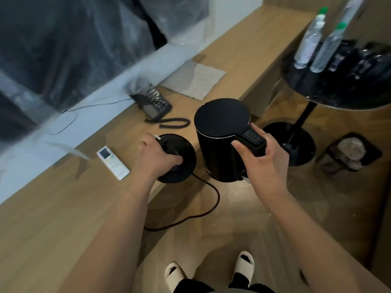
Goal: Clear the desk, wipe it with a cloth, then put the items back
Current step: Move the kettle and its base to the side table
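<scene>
Kettle and base in hand, 2 hands busy

Right hand (264,157) grips the kettle (220,140) handle, left hand (157,154) clutches its base (182,166), probably so both shift together.

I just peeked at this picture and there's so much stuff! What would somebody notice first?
First, the big black electric kettle in the middle, held by its handle in the right hand just off the desk's edge. Beside it, the left hand grips the round black kettle base, whose cord loops down off the wooden desk. Two green-capped water bottles stand on the black round side table at the upper right.
</scene>
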Tool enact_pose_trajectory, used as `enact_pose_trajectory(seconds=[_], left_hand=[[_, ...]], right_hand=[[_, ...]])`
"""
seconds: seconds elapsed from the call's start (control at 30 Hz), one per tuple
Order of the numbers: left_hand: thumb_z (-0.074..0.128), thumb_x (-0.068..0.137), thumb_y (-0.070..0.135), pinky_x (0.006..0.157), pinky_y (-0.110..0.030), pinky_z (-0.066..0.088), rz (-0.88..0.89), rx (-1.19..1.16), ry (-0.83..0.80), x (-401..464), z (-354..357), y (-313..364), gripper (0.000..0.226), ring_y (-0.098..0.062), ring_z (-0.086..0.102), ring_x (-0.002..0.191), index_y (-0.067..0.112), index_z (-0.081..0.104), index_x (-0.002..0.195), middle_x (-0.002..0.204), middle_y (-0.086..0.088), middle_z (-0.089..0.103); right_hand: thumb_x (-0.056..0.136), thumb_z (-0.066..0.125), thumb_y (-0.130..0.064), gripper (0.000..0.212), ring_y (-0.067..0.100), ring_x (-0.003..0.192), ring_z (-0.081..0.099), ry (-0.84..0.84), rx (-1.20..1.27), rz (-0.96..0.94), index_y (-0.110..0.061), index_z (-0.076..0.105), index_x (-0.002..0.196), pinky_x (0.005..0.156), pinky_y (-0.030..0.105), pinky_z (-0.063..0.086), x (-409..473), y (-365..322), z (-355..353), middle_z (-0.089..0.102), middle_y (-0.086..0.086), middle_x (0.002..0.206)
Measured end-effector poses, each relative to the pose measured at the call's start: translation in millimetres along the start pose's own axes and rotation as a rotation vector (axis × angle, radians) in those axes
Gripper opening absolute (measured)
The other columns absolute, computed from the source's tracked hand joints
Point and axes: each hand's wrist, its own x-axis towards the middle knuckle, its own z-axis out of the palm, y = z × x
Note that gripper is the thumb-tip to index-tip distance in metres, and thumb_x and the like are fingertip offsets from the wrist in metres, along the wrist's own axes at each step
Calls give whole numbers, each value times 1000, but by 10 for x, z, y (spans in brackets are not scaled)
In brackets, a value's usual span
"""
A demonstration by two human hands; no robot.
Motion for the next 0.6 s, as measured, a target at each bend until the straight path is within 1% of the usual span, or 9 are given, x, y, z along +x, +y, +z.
enact_pose_trajectory(seconds=[0.1,0.17,0.2,0.3,0.37,0.43,0.5,0.6], left_hand=[[87,67,36,75,-40,47,85,9,4,-39,329,543,83,-34,49,113,14,29,123,129,-11,39],[87,65,37,69,-37,46,139,13,1,-40,516,863,82,-35,51,111,16,29,119,129,-14,44],[87,65,35,69,-36,45,159,4,3,-40,595,1012,82,-34,50,112,15,29,120,129,-13,43],[86,65,32,83,-41,49,210,-42,8,14,813,1428,88,-32,47,113,14,29,130,127,-10,37],[86,63,33,88,-46,52,233,-61,15,114,940,1685,88,-33,48,113,17,30,129,126,-9,38],[84,62,34,89,-50,53,268,-83,-9,246,1072,1939,85,-32,49,113,25,30,126,126,-8,39],[84,64,34,88,-50,54,303,-94,-32,404,1208,2190,80,-30,50,110,30,28,121,127,-7,40],[83,68,33,89,-47,54,315,-108,-56,719,1407,2569,82,-28,48,108,31,26,127,129,-7,36]], right_hand=[[80,80,-38,60,0,110,63,84,27,-43,-27,60,135,100,35,52,242,115,-504,69,-15,115],[81,79,-36,59,-1,109,63,150,39,-57,-24,59,135,99,33,53,389,146,-783,69,-15,113],[81,79,-35,59,-2,109,63,184,47,-65,-22,59,135,99,31,53,456,156,-907,69,-16,112],[82,79,-32,57,-5,108,62,277,81,-74,-20,60,135,99,28,53,668,213,-1246,67,-22,109],[82,79,-31,56,-3,109,62,330,80,-97,-20,61,134,100,30,52,838,248,-1428,67,-20,110],[82,78,-32,55,-1,111,62,376,62,-119,-19,61,133,101,32,52,1041,281,-1580,67,-18,111],[82,77,-35,57,0,112,62,412,39,-132,-17,61,133,101,33,52,1271,311,-1707,68,-14,113],[81,74,-42,60,2,110,63,460,-10,-168,-14,61,133,99,34,52,1690,356,-1844,70,-6,116]])
